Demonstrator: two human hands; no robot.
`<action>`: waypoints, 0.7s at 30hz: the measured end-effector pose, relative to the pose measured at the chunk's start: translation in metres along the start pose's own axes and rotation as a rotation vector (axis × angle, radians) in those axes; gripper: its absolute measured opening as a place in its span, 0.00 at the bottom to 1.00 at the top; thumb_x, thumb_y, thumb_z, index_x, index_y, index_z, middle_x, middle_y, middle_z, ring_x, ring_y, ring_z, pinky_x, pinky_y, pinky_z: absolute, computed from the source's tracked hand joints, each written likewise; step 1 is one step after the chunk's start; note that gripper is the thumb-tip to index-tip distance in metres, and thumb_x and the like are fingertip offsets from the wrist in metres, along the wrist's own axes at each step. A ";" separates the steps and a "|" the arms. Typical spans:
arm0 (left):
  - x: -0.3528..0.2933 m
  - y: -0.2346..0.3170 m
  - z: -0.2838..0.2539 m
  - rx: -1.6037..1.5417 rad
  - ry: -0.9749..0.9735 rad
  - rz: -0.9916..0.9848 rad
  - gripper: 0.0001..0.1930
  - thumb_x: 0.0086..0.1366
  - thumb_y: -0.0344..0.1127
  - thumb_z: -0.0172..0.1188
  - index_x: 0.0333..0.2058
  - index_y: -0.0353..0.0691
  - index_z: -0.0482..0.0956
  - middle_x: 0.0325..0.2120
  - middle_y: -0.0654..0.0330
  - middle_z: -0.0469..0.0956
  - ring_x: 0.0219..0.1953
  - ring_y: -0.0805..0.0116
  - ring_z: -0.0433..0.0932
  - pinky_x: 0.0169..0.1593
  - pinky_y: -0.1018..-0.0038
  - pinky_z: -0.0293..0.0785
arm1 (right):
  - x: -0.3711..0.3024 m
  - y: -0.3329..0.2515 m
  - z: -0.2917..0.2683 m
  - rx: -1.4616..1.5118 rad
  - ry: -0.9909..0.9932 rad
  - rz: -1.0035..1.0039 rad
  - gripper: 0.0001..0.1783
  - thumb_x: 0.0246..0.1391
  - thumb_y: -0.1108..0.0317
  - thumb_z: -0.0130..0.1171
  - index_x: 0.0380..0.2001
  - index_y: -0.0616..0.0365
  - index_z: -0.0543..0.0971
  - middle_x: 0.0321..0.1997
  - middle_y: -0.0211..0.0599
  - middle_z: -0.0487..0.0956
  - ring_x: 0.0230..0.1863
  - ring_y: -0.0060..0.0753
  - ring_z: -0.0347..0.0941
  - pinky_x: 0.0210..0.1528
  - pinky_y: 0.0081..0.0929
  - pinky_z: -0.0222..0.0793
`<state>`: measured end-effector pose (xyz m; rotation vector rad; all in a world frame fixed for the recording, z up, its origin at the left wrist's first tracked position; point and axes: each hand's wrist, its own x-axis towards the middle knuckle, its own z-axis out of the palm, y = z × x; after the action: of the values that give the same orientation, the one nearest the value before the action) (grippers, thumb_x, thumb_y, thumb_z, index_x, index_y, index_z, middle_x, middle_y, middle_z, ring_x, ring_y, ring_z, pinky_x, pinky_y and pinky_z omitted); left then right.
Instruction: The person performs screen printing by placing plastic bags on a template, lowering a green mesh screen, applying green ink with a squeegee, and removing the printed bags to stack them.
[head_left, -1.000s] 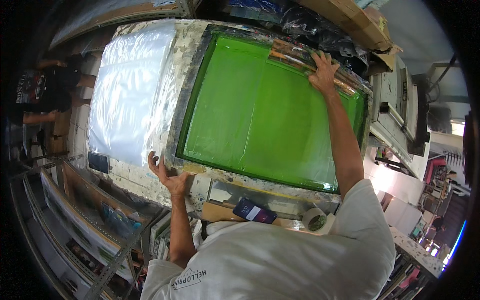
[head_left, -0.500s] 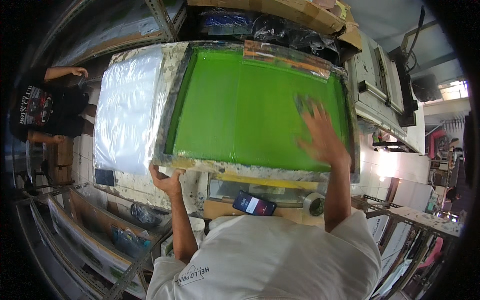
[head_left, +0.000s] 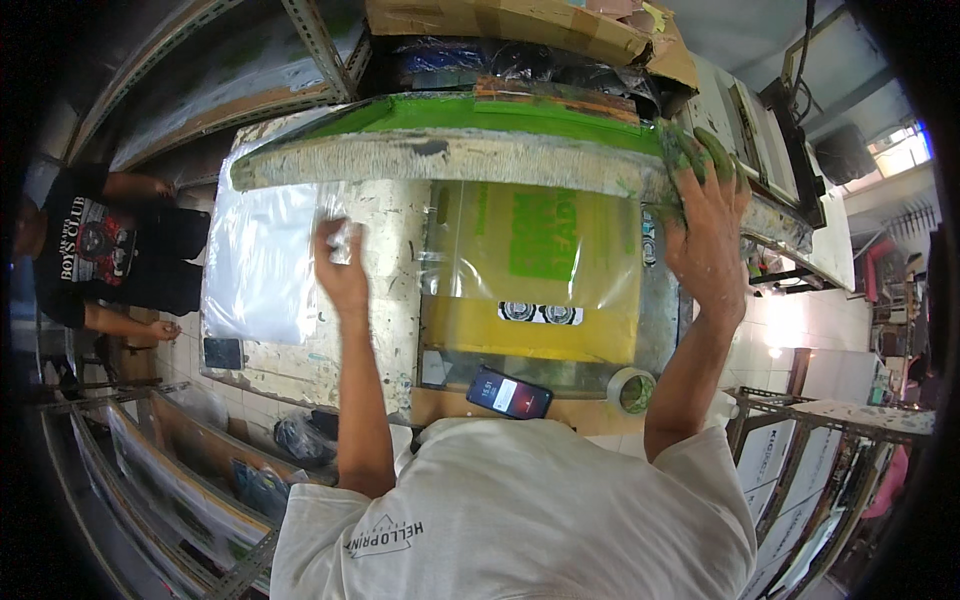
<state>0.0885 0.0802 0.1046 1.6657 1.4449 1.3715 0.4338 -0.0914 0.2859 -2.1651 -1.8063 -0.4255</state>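
A screen printing frame (head_left: 450,160) with green-inked mesh is tilted up, its near edge raised off the table. My right hand (head_left: 708,225), its fingers stained green, grips the frame's near right corner. My left hand (head_left: 343,275) hovers at the right edge of a stack of clear plastic bags (head_left: 260,250); its fingers are bent and blurred, so their hold cannot be made out. Below the raised frame a clear plastic bag (head_left: 600,225) with green print lies on a yellow board (head_left: 470,325).
A phone (head_left: 510,393) and a tape roll (head_left: 631,390) lie at the near table edge. A small dark flat object (head_left: 222,353) sits by the stack's near corner. Another person (head_left: 110,240) stands at the left. Racks (head_left: 180,450) flank both near sides; a cardboard box (head_left: 520,25) is behind.
The frame's near edge has risen, exposing the printed bag beneath. My right hand has moved from above the mesh to the right corner. My left hand has left the frame for the bag stack.
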 end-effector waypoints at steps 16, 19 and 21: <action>-0.125 -0.034 0.073 0.208 -0.119 -0.220 0.11 0.53 0.30 0.63 0.31 0.29 0.74 0.24 0.51 0.76 0.25 0.57 0.76 0.32 0.65 0.71 | 0.021 0.006 -0.009 0.064 0.007 -0.021 0.30 0.44 0.75 0.53 0.55 0.64 0.66 0.62 0.57 0.62 0.66 0.59 0.50 0.68 0.52 0.35; -0.116 -0.035 0.078 -0.214 -0.076 -0.302 0.06 0.58 0.27 0.59 0.30 0.28 0.74 0.19 0.56 0.76 0.18 0.68 0.74 0.25 0.74 0.70 | 0.024 0.005 -0.011 0.090 -0.005 -0.003 0.30 0.44 0.75 0.53 0.55 0.65 0.66 0.62 0.57 0.62 0.66 0.58 0.51 0.68 0.51 0.35; -0.108 -0.027 0.077 -0.300 -0.050 -0.322 0.04 0.60 0.25 0.56 0.30 0.28 0.73 0.19 0.59 0.76 0.18 0.74 0.72 0.25 0.78 0.69 | 0.024 0.005 -0.009 0.087 -0.012 0.010 0.30 0.45 0.75 0.53 0.56 0.65 0.66 0.62 0.58 0.62 0.66 0.58 0.50 0.68 0.51 0.34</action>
<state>0.1582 0.0028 0.0184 1.2112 1.3338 1.2800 0.4425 -0.0746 0.3034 -2.1212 -1.7856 -0.3253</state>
